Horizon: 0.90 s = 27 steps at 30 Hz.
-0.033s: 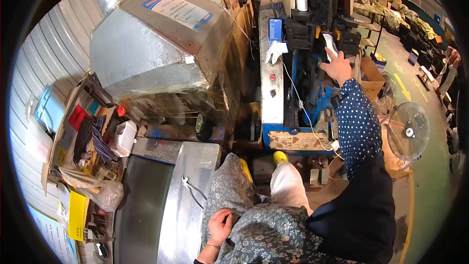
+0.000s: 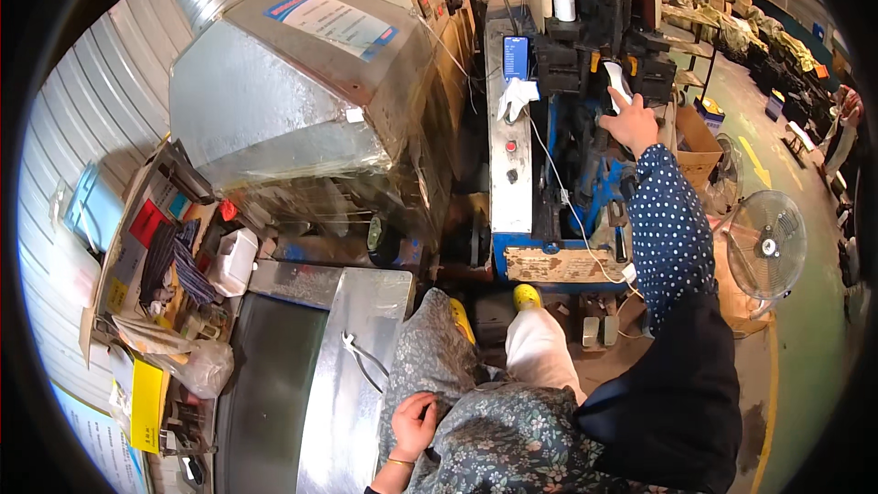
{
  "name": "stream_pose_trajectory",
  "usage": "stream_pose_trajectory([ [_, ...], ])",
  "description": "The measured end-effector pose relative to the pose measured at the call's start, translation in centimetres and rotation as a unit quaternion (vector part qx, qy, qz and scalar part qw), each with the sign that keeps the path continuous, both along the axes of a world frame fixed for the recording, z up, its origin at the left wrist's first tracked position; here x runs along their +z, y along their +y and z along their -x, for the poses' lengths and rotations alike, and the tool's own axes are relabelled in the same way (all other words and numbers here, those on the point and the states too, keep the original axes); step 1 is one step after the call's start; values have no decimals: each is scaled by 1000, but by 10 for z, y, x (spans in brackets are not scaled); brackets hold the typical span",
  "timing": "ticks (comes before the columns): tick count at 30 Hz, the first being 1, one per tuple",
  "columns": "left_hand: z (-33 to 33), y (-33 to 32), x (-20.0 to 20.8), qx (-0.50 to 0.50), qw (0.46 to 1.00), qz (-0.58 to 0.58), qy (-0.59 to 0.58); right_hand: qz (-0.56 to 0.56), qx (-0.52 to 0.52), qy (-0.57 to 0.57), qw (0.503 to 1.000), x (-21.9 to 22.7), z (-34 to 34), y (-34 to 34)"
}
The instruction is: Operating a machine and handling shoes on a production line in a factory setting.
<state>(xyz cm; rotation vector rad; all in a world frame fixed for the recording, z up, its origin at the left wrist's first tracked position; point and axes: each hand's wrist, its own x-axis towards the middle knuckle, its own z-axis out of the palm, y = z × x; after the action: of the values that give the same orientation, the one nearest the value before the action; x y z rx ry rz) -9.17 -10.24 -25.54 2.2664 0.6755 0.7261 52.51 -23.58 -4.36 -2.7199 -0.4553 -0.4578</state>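
Note:
My right hand reaches forward to the dark machine. Its index finger points out and meets the lower end of a narrow white piece that stands tilted in the machine, while the other fingers bend; nothing shows in its grip. The white piece looks like a shoe form, though I cannot tell for sure. On my lap, over the flowered apron, lies my left hand, fingers curled in and nothing visible in them. Pincers with dark handles lie on the metal plate beside it.
A white glove and a phone lie on the machine's white side panel, near a red button. A white bottle stands behind. At right is a fan; at left, a metal hood and a cluttered shelf.

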Motion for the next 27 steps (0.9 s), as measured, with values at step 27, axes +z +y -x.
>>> stream_pose_trajectory([
  [27,240,55,-22,321,927,126,148,95,471,-360,800,-107,76,23],
])
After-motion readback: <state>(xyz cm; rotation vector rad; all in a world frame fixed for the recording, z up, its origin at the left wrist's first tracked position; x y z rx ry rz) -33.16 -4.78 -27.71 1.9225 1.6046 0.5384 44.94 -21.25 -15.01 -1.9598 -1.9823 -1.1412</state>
